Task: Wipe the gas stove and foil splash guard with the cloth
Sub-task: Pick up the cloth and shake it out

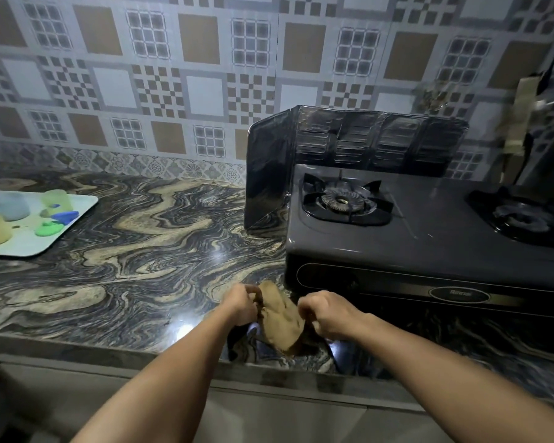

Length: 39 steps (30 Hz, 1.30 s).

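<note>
A brown cloth (pixel 282 318) hangs between my two hands just above the counter, near its front edge. My left hand (pixel 242 303) grips the cloth's left side with curled fingers. My right hand (pixel 328 313) grips its right side the same way. The dark grey gas stove (pixel 429 228) stands to the right, beyond my hands, with a left burner (pixel 343 199) and a right burner (pixel 525 215). A folded foil splash guard (pixel 359 139) stands upright behind the stove and wraps round its left side.
The marbled stone counter (pixel 141 251) stretches left of the stove. A pale tray (pixel 29 241) with plastic cups and small coloured items sits at the far left. A patterned tile wall (pixel 205 75) rises behind. Something brown hangs at the upper right (pixel 522 116).
</note>
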Available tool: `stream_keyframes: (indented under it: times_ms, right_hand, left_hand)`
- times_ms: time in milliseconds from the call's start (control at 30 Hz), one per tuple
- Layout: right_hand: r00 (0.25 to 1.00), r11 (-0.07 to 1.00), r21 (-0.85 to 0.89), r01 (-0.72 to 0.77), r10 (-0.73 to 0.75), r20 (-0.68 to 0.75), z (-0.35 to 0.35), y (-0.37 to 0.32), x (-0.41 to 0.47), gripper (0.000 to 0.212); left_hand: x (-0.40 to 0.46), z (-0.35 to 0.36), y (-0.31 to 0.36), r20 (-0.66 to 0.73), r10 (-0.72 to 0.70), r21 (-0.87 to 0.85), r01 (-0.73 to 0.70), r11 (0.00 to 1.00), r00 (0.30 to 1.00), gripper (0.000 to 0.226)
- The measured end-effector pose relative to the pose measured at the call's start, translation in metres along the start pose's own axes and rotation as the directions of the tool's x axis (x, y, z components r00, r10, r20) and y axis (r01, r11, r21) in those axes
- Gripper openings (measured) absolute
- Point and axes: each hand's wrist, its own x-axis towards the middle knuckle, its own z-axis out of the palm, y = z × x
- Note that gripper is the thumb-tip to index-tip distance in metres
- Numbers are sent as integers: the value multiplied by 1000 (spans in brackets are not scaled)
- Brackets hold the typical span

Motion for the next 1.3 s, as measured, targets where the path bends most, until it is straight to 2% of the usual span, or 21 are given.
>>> stream_keyframes:
  times_ms: [100,167,233,267,333,400,467,567,700,767,867,933,1000,1033,1067,1100,1133,1200,1233,1300]
  right_hand:
    - [990,976,217,-27,57,-131,-21,-11,5,11]
    - [975,948,316,-30,98,-200,-40,-19,11,8]
    - [958,925,378,-27,132,-256,-58,-26,18,5]
    - [950,919,394,-21,141,-279,-66,-28,21,6]
    - [936,905,425,-15,162,-311,-80,-32,26,11]
    - [919,887,461,-18,196,-341,-94,-34,29,14]
    - [904,881,473,-14,214,-371,-108,-34,32,14]
    - [885,885,466,10,209,-416,-133,-30,31,16]
    - [850,895,446,-10,242,-468,-164,-19,29,17]
    - [838,871,492,-9,275,-472,-179,-17,29,14]
    - [832,822,569,28,296,-469,-206,-21,28,13]
    - [805,833,552,20,314,-503,-224,-22,26,18]
    - [784,796,603,53,341,-519,-241,-22,25,23]
    - [784,770,634,77,345,-515,-250,-22,24,25]
    - [787,759,645,91,342,-514,-258,-21,23,25]
    - [788,763,639,97,334,-518,-267,-23,21,24]
    - [785,771,629,102,326,-527,-275,-23,20,24]
    - [765,778,617,124,321,-559,-292,-21,16,25]
    - [747,773,619,138,329,-577,-299,-20,14,25]
    - [725,734,656,174,355,-590,-313,-12,11,25]
  left_hand:
    - [-5,-6,2,65,62,67,-66,996,996,42]
    - [-4,-12,0,118,80,174,-100,980,990,72]
    - [-4,-17,-1,104,95,231,-117,966,990,96]
    - [-5,-18,0,83,127,207,-141,968,988,93]
    - [-8,-22,6,21,218,47,-219,975,976,72]
    - [-8,-28,15,16,325,-142,-319,937,946,53]
    - [-9,-35,21,-1,407,-241,-396,886,913,28]
    - [-14,-51,31,-47,353,-375,-344,861,935,8]
    - [-17,-86,53,30,314,-435,-271,859,949,14]
    - [-18,-106,68,45,314,-450,-262,854,948,20]
    - [-22,-130,100,-22,363,-507,-324,799,931,29]
    - [-24,-142,124,-103,367,-564,-358,744,924,30]
    - [-24,-149,144,-127,364,-582,-366,726,923,26]
    - [-22,-148,152,-115,370,-548,-370,750,922,19]
    - [-20,-145,159,-81,370,-510,-358,782,925,5]
    - [-19,-141,164,-29,369,-468,-338,816,929,16]
    - [-15,-133,168,36,372,-440,-319,839,928,37]
    - [-10,-116,177,168,403,-432,-301,850,899,63]
    - [-8,-106,182,230,433,-437,-305,846,871,65]
    - [-4,-88,191,287,462,-431,-318,845,839,54]
